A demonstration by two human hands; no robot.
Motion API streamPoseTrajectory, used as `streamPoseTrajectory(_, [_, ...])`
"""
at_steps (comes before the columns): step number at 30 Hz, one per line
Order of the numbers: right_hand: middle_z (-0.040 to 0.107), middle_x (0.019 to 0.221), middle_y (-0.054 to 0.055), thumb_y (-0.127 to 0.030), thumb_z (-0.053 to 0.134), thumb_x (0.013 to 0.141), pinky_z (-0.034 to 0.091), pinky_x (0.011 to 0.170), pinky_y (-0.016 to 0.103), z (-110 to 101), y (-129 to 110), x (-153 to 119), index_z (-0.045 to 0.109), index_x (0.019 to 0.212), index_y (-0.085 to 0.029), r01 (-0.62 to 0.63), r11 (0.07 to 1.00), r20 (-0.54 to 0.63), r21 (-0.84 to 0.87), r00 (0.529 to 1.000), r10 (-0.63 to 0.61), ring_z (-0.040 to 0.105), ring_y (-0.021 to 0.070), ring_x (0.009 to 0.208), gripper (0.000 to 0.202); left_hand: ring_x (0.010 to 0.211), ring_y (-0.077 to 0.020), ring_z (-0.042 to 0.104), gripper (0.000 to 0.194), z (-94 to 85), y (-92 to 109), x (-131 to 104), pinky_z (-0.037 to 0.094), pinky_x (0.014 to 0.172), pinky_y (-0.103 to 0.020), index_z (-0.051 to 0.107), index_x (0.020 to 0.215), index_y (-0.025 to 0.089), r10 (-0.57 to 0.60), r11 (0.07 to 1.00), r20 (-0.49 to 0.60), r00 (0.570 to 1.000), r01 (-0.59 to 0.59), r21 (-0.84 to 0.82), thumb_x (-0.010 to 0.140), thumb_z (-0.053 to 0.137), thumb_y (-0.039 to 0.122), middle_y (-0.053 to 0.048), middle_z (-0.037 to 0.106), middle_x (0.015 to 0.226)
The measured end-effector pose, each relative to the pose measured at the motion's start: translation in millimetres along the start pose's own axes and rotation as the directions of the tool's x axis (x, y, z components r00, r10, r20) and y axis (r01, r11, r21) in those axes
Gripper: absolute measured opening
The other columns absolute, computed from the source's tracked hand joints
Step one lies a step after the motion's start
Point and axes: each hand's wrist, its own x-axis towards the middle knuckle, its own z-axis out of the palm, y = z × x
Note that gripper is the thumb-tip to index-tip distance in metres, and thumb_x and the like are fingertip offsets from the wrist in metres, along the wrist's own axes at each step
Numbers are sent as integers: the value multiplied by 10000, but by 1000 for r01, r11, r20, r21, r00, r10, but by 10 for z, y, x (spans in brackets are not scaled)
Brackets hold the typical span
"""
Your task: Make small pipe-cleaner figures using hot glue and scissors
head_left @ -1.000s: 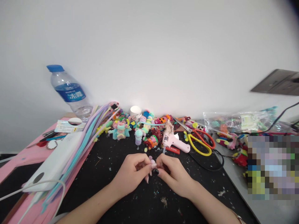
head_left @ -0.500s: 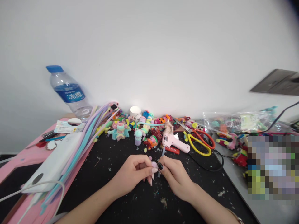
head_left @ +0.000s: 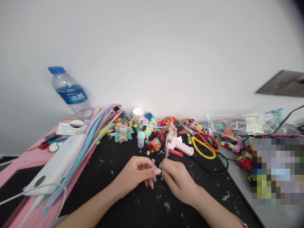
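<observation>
Over the black mat, my left hand (head_left: pixel 136 172) pinches a small fuzzy light-purple piece (head_left: pixel 153 161), mostly covered by the fingers. My right hand (head_left: pixel 178 179) is closed against the same piece, thumb tip meeting the left thumb; anything inside its fingers is hidden. Just beyond the hands lies a pink glue gun (head_left: pixel 181 146) with a clear glue stick (head_left: pixel 167 154) sticking out toward me. A small mint and purple fuzzy figure (head_left: pixel 141 140) stands left of the gun. Farther left is a pastel fuzzy figure (head_left: pixel 123 133).
Scissors with orange and yellow handles (head_left: pixel 204 154) lie right of the glue gun, near a black cable (head_left: pixel 215 173). Pastel pipe cleaners (head_left: pixel 82 158) cover a white board (head_left: pixel 55 164) on the left. A water bottle (head_left: pixel 71 93) leans on the wall. A white cup (head_left: pixel 138 116) stands behind.
My right hand has shifted slightly left, and its thumb now meets my left thumb over the purple piece. The view has shifted a little; the other things stay put.
</observation>
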Motion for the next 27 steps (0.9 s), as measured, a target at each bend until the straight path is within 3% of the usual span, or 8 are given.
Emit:
streamPoseTrajectory(5, [481,692,2,-185,334,919,350,561,233,-7,-15,1,412,743,-195,-10,999,43,40,999,8,453,129,599,193,429,-96,550,242,-7,5,0,406,447,-185,567,595,109,-1,1000,24,1000,1,6,728,661,287,1,595,491])
streamPoseTrajectory(16, [391,617,-43,-246,318,943,295,523,208,49,-4,-7,362,675,-190,-109,937,6,333,993,114,366,97,550,277,455,-101,529,210,-2,-7,-4,444,488,-218,554,646,123,25,998,63,998,-29,60,765,615,285,18,566,503])
streamPoseTrajectory(21, [319,570,-61,-215,358,925,248,499,207,60,-14,5,306,620,-189,-176,938,12,298,983,181,306,88,526,310,484,-102,523,215,11,33,-41,425,524,-213,533,613,137,95,951,53,994,-106,289,797,561,245,18,556,514])
streamPoseTrajectory(24, [302,564,-65,-195,369,915,235,495,207,63,-15,17,300,616,-188,-172,945,22,278,985,173,291,84,522,308,494,-99,510,243,11,59,-68,401,543,-212,520,575,143,208,834,62,976,-210,511,804,548,222,25,539,512])
streamPoseTrajectory(27, [300,563,-66,-191,373,912,226,494,209,57,-18,17,298,615,-187,-164,951,25,263,986,163,292,82,521,307,517,-98,496,248,5,72,-69,378,551,-206,529,566,145,286,742,80,955,-274,612,803,557,212,29,533,520])
